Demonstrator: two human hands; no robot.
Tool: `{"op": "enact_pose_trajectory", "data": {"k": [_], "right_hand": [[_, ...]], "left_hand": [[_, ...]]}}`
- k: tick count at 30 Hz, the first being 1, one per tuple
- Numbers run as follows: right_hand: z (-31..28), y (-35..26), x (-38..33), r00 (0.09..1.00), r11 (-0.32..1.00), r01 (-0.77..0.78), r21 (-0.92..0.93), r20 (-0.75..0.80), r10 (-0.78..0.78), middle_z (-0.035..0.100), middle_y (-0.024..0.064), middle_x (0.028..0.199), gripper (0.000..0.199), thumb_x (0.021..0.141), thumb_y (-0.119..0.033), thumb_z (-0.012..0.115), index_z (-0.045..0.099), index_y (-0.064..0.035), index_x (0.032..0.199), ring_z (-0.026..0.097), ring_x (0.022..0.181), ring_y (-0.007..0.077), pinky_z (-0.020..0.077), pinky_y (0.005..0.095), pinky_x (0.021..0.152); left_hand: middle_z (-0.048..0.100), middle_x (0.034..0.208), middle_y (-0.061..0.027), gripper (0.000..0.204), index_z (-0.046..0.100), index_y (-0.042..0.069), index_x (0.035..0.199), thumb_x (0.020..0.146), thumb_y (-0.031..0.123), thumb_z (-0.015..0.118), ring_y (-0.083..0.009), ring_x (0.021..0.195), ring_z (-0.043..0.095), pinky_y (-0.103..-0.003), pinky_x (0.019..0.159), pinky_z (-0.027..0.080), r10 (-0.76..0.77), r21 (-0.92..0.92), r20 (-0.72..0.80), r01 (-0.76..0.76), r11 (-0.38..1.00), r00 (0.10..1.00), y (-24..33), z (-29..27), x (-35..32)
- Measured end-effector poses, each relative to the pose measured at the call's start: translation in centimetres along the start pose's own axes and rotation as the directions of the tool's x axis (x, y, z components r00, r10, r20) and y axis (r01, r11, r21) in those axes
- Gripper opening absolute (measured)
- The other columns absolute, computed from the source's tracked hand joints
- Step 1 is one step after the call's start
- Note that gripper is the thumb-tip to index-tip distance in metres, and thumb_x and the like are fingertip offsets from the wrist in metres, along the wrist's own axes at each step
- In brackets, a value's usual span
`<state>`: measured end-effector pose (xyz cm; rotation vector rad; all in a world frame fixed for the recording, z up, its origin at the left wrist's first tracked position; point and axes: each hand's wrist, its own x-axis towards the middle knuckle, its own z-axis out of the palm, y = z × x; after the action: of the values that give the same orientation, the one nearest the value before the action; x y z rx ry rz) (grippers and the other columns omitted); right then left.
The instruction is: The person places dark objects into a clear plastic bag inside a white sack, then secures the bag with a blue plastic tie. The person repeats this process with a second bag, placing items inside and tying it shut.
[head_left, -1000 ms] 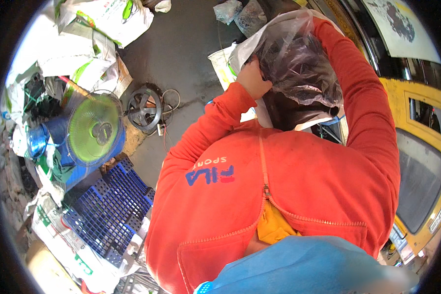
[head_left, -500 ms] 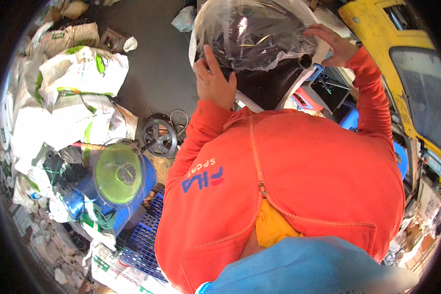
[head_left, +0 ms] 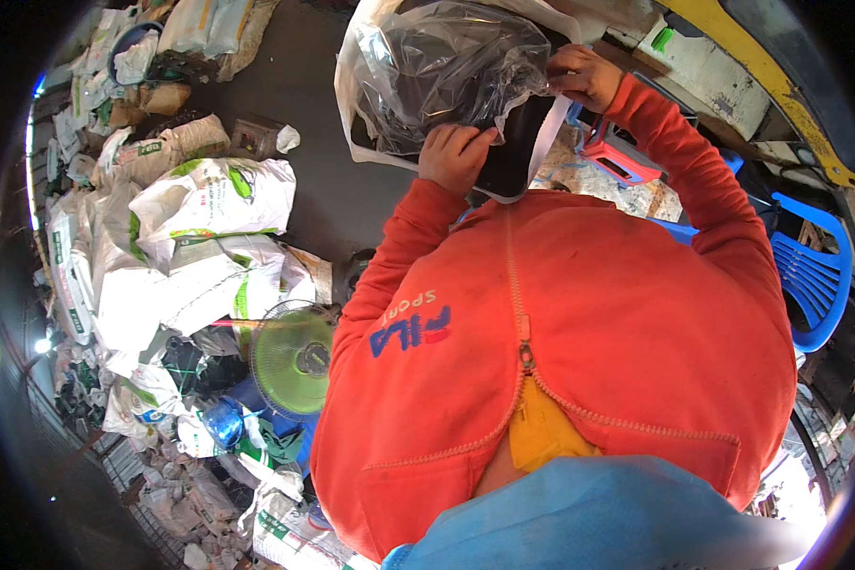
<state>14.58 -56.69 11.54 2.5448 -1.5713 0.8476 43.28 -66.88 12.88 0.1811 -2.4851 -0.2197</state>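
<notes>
A white sack (head_left: 353,123) stands in front of me with its mouth spread open. Bunched clear plastic film (head_left: 446,66) lines it, over something dark whose kind I cannot make out. On the near side, my left hand (head_left: 454,157) has its fingers bent over the film's edge, gripping it. Beyond and to the right, the fingers of my right hand (head_left: 584,78) are curled closed on the gathered film beside the sack's white rim. The film is crumpled between both hands, and a bare dark surface (head_left: 508,157) shows just below.
White sacks (head_left: 223,199) are heaped at the left, near a green fan (head_left: 294,361) and a blue water jug (head_left: 224,421). At the right are a red-and-black case (head_left: 622,161), a blue plastic chair (head_left: 812,271) and a yellow frame (head_left: 779,81).
My hands have come closer together, and their spread fingers have closed on the film. The film is more bunched toward the right hand. My view has shifted, bringing the blue chair into fuller sight.
</notes>
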Motion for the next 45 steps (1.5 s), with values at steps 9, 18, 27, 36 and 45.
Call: {"op": "enact_pose_trajectory", "data": {"k": [9, 18, 27, 36, 45], "right_hand": [[-2.5, 2.5, -0.5, 0.972, 0.975, 0.157, 0.155, 0.152, -0.181, 0.058, 0.0095, 0.092, 0.021, 0.065, -0.006, 0.061, 0.058, -0.007, 0.086, 0.054, 0.093, 0.0294, 0.0364, 0.0463, 0.093], [-1.1, 2.0, 2.0, 0.955, 0.969, 0.226, 0.098, 0.175, -0.241, 0.059, 0.0078, 0.092, 0.015, 0.065, -0.004, 0.06, 0.059, -0.0066, 0.081, 0.055, 0.093, 0.0293, 0.0409, 0.0419, 0.087], [1.2, 4.3, 3.0, 0.57, 0.909, -0.241, -0.341, 0.708, 0.417, 0.063, 0.0121, 0.073, 0.015, 0.065, -0.014, 0.06, 0.065, -0.009, 0.078, 0.06, 0.069, 0.0317, 0.0478, 0.0395, 0.06], [1.2, 0.2, 4.2, 0.512, 0.867, -0.057, -0.496, 0.731, 0.452, 0.064, 0.0107, 0.078, 0.017, 0.071, -0.018, 0.06, 0.066, -0.0089, 0.083, 0.062, 0.075, 0.0296, 0.0492, 0.0389, 0.064], [-1.5, 3.2, 6.0, 0.538, 0.677, -0.601, -0.424, 0.412, 0.736, 0.064, 0.011, 0.089, 0.024, 0.079, -0.025, 0.056, 0.062, -0.0093, 0.096, 0.062, 0.083, 0.0295, 0.0498, 0.0378, 0.07]], "left_hand": [[0.059, 0.089, -0.0025, 0.017, 0.065, 0.012, 0.082, 0.067, 0.005, 0.066, -0.0217, 0.079, 0.057, -0.033, 0.07, 0.045, -0.138, -0.247, -0.102, 0.109, 0.963, 0.985, 0.4, -0.9, 0.1], [0.057, 0.104, -0.0024, 0.018, 0.061, 0.012, 0.08, 0.064, 0.007, 0.066, -0.0255, 0.101, 0.052, -0.039, 0.084, 0.04, 0.081, -0.195, 0.165, -0.048, 0.98, 0.983, 1.6, -0.7, 0.4], [0.056, 0.097, 0.0, 0.018, 0.063, 0.015, 0.079, 0.062, 0.012, 0.068, -0.0236, 0.097, 0.05, -0.04, 0.082, 0.04, 0.067, -0.089, 0.119, -0.057, 0.994, 0.991, 2.2, 1.6, -0.4], [0.055, 0.093, 0.0, 0.019, 0.064, 0.015, 0.081, 0.063, 0.015, 0.071, -0.0238, 0.093, 0.049, -0.039, 0.081, 0.039, 0.027, -0.168, 0.154, 0.0, 0.986, 0.988, 2.4, 0.6, 0.2], [0.041, 0.113, -0.0125, 0.044, 0.05, 0.007, 0.109, 0.07, 0.005, 0.069, -0.0197, 0.085, 0.052, -0.03, 0.074, 0.046, -0.509, -0.327, -0.097, 0.456, 0.828, 0.855, 2.6, 2.1, -1.3]]}}
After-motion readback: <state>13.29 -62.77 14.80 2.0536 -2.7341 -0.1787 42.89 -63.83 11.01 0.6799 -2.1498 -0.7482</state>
